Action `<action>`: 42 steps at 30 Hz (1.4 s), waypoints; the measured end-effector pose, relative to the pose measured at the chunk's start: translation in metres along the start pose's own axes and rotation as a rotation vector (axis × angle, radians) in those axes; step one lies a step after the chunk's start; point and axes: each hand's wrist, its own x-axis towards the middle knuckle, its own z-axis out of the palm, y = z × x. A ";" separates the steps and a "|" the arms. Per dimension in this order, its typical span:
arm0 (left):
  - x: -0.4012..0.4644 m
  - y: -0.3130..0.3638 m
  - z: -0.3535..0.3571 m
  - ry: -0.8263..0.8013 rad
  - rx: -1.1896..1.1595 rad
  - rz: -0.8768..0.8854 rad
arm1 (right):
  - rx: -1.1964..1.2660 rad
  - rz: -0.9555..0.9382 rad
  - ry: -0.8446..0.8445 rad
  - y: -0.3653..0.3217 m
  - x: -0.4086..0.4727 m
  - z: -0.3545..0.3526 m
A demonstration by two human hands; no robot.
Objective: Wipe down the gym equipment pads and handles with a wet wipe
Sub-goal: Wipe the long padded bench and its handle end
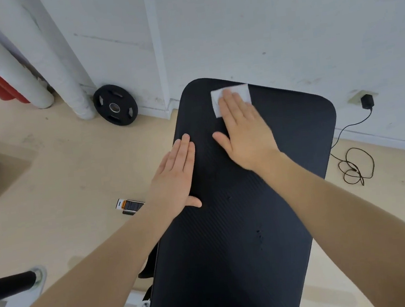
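Note:
A long black ribbed bench pad (232, 237) runs from the bottom of the head view up toward the wall. Near its far end lies a white wet wipe (240, 92), partly covered by fingers. My right hand (242, 134) lies flat with straight fingers, fingertips pressing the wipe onto the pad. My left hand (176, 173) rests flat on the pad's left edge, fingers straight, thumb spread out on the surface. A black foam handle (10, 284) on a white frame shows at the lower left.
A black weight plate (115, 105) leans against the white wall at the left. White and red pipes (12, 63) stand in the left corner. A black charger and coiled cable (355, 164) lie on the floor at the right. A small labelled pack (129, 206) lies on the beige floor beside the bench.

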 end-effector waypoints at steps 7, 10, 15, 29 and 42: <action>-0.004 0.005 -0.004 -0.016 -0.013 -0.015 | 0.017 -0.053 -0.093 -0.023 -0.096 0.046; -0.004 0.007 -0.003 -0.007 -0.007 -0.018 | 0.006 -0.051 -0.113 -0.026 -0.116 0.056; -0.002 0.005 0.001 -0.008 0.022 -0.017 | -0.006 0.066 -0.016 -0.021 -0.077 0.040; -0.001 0.007 -0.004 -0.052 0.043 -0.024 | -0.017 0.032 -0.024 -0.001 -0.050 0.024; -0.001 0.009 -0.001 -0.037 0.061 -0.035 | -0.054 0.057 -0.032 0.010 -0.085 0.042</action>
